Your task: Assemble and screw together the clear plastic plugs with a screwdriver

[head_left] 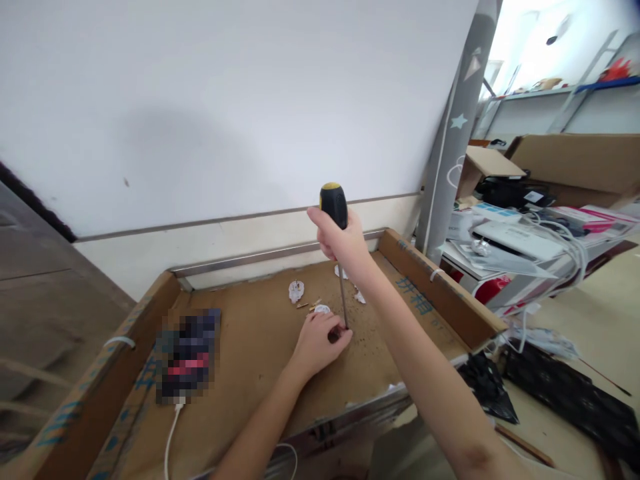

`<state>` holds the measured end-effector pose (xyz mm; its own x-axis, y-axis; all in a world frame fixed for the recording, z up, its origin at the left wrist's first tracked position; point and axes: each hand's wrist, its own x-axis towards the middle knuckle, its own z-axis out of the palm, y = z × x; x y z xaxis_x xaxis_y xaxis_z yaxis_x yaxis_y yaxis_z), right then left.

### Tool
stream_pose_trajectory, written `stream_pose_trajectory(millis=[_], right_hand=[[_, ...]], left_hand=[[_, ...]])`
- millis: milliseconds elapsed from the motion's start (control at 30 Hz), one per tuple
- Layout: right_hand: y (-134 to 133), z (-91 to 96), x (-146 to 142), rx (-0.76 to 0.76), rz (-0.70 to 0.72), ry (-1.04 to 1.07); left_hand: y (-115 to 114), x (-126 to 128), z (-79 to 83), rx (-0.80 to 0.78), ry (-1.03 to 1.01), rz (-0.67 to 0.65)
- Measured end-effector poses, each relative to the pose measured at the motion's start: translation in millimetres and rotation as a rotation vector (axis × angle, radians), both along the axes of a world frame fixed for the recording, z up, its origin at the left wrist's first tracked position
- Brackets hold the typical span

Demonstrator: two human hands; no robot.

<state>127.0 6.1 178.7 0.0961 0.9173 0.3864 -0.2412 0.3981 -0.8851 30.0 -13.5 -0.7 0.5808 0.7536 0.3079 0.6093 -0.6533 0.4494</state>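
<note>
My right forearm runs up from the lower right, slanting leftward, and my left forearm comes from the bottom edge, slanting rightward, so the two converge over the cardboard tray (250,380). My left hand (316,340) lies low over it, back up, fingers curled, thumb and fingertips drawn together by the tool's tip; whether they pinch something small there, I cannot tell. My right hand (345,240) is raised above and slightly beyond it, wrapped around the handle of the screwdriver (334,203), thumb laid along the grip.

The screwdriver stands nearly upright, its long axis leaning a little: the butt points up, the slim shaft (343,300) runs down, and the tip ends at my left fingertips. The handle is rounded and black with a yellow cap; the shaft is straight, dull metal.

The tray is creased brown cardboard with folded-up sides, dark crumbs scattered by the shaft. Just past my left hand lie a small white piece (321,309), slim brass-coloured bits (303,305) and a white plug part (296,291) with metal prongs. Farther back rises a smooth, pale wall (210,100).
</note>
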Motion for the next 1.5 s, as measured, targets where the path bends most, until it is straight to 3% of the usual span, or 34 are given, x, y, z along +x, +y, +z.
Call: stream_pose_trajectory(millis=[267, 467, 600, 967, 1267, 1500], right_hand=[[-8.3, -7.0, -3.8, 0.126, -0.240, -0.014], [-20.3, -2.1, 3.9, 0.104, -0.148, -0.044], [-15.4, -3.3, 4.8, 0.093, -0.167, -0.005], [-15.5, -1.7, 32.6, 0.032, 0.140, 0.021], [-16.9, -0.4, 56.7, 0.047, 0.763, -0.055], [-13.4, 1.9, 61.6, -0.001, 0.576, -0.240]], left_hand=[[-0.5, 14.6, -5.8, 0.077, 0.082, 0.117], [-1.9, 21.0, -8.5, 0.115, 0.121, 0.142], [-4.2, 21.4, -9.7, 0.138, 0.125, 0.147], [-6.7, 25.5, -15.1, 0.181, 0.155, 0.210], [-6.8, 23.6, -15.3, 0.180, 0.138, 0.209], [-4.5, 11.1, -5.7, 0.067, 0.024, 0.109]])
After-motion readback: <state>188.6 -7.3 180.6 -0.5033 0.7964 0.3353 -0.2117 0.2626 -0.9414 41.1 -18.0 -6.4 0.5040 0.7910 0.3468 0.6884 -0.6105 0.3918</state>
